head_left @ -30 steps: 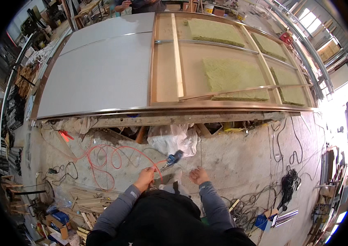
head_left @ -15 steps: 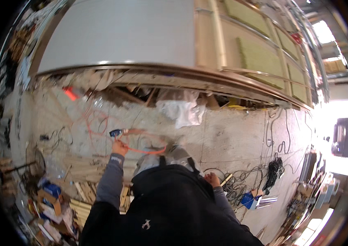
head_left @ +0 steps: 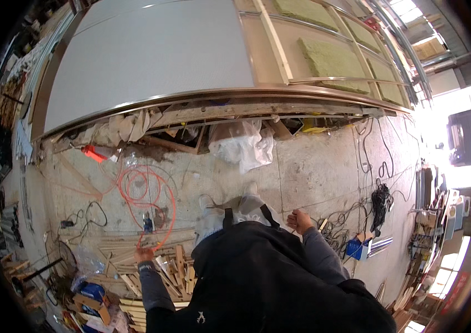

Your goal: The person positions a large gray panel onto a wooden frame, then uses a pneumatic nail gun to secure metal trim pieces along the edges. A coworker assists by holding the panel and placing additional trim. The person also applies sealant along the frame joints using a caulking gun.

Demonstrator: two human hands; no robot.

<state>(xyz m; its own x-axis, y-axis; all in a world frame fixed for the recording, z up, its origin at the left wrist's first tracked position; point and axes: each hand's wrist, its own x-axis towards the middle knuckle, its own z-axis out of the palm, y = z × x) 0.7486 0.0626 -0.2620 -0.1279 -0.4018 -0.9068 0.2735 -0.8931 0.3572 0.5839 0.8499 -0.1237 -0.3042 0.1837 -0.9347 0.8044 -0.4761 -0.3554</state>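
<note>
My left hand (head_left: 144,255) is low on the left, closed at the rear of a small blue-and-black air tool (head_left: 147,223). The exact grip is too small to make out. An orange air hose (head_left: 171,222) comes up beside that hand and runs into loose coils on the concrete floor. My right hand (head_left: 301,221) hangs at my right side with its fingers curled in, and nothing shows in it.
Ahead lies a large panel (head_left: 157,55) with a grey sheet, timber battens and green-yellow insulation slabs (head_left: 332,57). Clear plastic (head_left: 241,145) lies below its edge. Wood offcuts (head_left: 174,272) are at my left, tangled black cables (head_left: 335,227) and a blue box (head_left: 357,249) at my right.
My left hand has moved back and left with the air tool, and the hose coils show more plainly. My right hand has come forward from my side. The view has turned slightly.
</note>
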